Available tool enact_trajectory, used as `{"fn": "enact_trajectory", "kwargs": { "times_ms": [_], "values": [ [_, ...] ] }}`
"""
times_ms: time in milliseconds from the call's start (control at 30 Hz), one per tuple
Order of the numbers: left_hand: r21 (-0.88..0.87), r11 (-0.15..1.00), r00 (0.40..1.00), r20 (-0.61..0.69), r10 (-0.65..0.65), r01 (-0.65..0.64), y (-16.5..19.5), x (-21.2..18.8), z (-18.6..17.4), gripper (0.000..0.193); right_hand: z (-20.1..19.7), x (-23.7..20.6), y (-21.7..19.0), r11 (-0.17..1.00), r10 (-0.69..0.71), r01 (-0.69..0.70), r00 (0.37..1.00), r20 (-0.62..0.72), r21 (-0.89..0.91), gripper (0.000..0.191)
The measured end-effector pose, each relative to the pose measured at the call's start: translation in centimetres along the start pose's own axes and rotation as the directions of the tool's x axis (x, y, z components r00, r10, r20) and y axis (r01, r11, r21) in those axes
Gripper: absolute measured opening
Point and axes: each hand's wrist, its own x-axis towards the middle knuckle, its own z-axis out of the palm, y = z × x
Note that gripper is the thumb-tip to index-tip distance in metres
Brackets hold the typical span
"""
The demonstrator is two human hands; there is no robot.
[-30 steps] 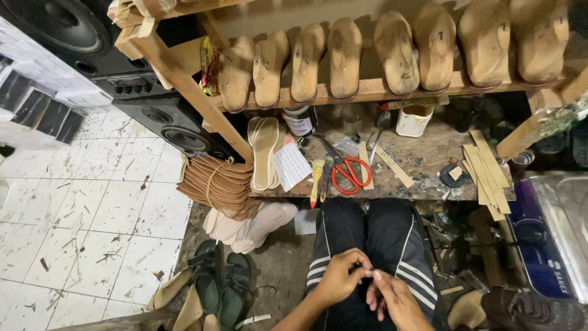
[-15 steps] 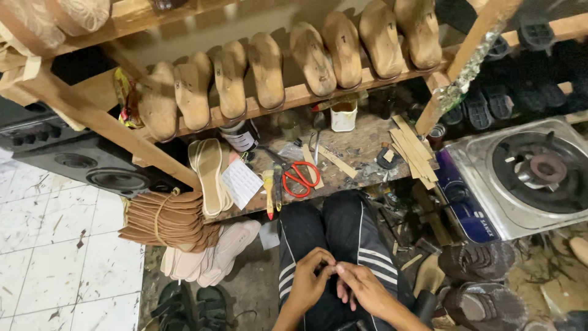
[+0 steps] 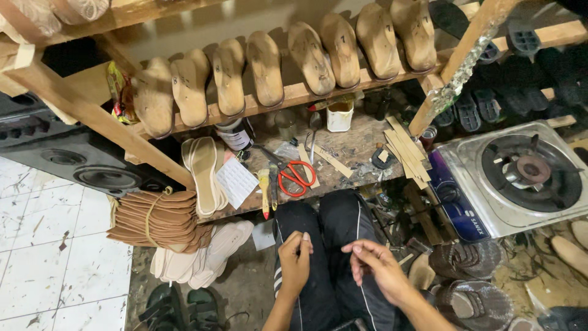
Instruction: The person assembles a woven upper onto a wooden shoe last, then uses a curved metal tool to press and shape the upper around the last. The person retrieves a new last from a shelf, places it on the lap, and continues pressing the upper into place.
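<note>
Now, from the head camera, my two hands have drawn apart since half a second ago, when they met fingertip to fingertip over my lap. My left hand (image 3: 295,260) sits above the left thigh with its fingers (image 3: 301,240) pinched together; whatever they nip is too small for me to tell. My right hand (image 3: 375,263) hovers just beside it, palm turned down, fingers loosely curled and released, grasping nothing I can see. Both hang over my black trousers with white side stripes (image 3: 334,245). The view has also swung a little, so the steel single-burner gas stove (image 3: 520,175) shows more fully at the right than before.

Ahead of my knees lies the scuffed wooden tabletop (image 3: 355,147). On it are red-handled scissors (image 3: 295,175), a small yellow-handled brush (image 3: 264,190) just left of them, a white sheet of paper (image 3: 236,181), pale stacked insoles (image 3: 202,171), a bundle of flat wooden strips (image 3: 405,150) and a white pot (image 3: 340,115) at the back. Above, a wooden shelf (image 3: 294,95) carries a row of worn wooden shoe lasts (image 3: 309,58). Left of my legs, a tied bundle of brown leather soles (image 3: 156,220) rests over cream soles (image 3: 202,254), near the white tiled floor (image 3: 55,245). A slanted wooden beam (image 3: 98,119) crosses in front of the black speaker (image 3: 92,168). Dark woven sandals (image 3: 468,276) lie near my right arm.
</note>
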Motion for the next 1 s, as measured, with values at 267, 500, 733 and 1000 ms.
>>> {"fn": "enact_trajectory", "kwargs": {
  "times_ms": [267, 500, 733, 1000],
  "values": [
    [0.0, 0.999, 0.999, -0.004, -0.053, 0.053, 1.0, -0.2, -0.2, 0.033, -4.0, 3.5, -13.5, 0.927, -0.333, 0.301, 0.934, -0.125, -0.223, 0.026],
    [0.045, 0.999, 1.0, -0.029, 0.0, 0.001, -0.1, -0.7, -0.7, 0.034, -0.7, 4.2, -20.5, 0.813, -0.486, 0.461, 0.874, 0.021, -0.357, 0.025],
    [-0.337, 0.883, 0.942, 0.049, -0.331, 0.328, -0.6, 2.8, -1.4, 0.027, 3.5, 4.4, -17.7, 0.774, -0.449, 0.468, 0.881, 0.153, -0.426, 0.024],
    [0.003, 0.959, 0.959, 0.029, 0.283, -0.284, 7.1, 22.5, -7.0, 0.041, 5.1, 0.7, -5.9, 0.668, -0.2, 0.333, 0.942, 0.27, -0.666, 0.022]
  ]
}}
